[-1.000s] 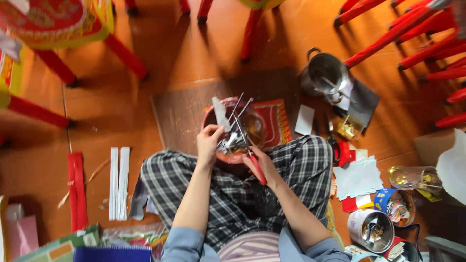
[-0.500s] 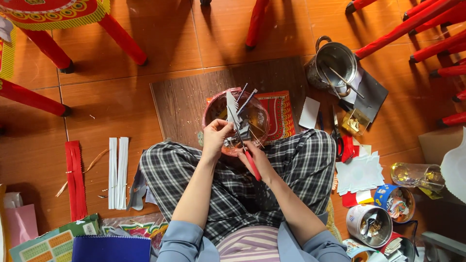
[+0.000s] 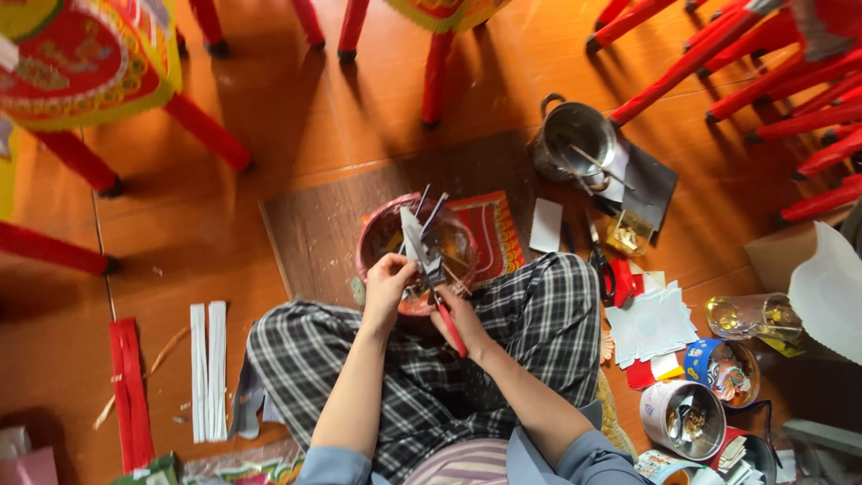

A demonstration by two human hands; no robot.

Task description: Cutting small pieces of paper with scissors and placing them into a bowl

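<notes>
Sitting cross-legged on the floor, the person bends both forearms inward over the lap. The left hand point(image 3: 386, 286) pinches a folded silver paper piece point(image 3: 419, 247) upright; the right hand point(image 3: 458, 316) grips red-handled scissors point(image 3: 446, 316) just beneath it. The paper stands above a round pink basin point(image 3: 373, 241) (strips poking out). Bare brown mat point(image 3: 314, 224) lies open leftward; clutter crowds the right.
</notes>
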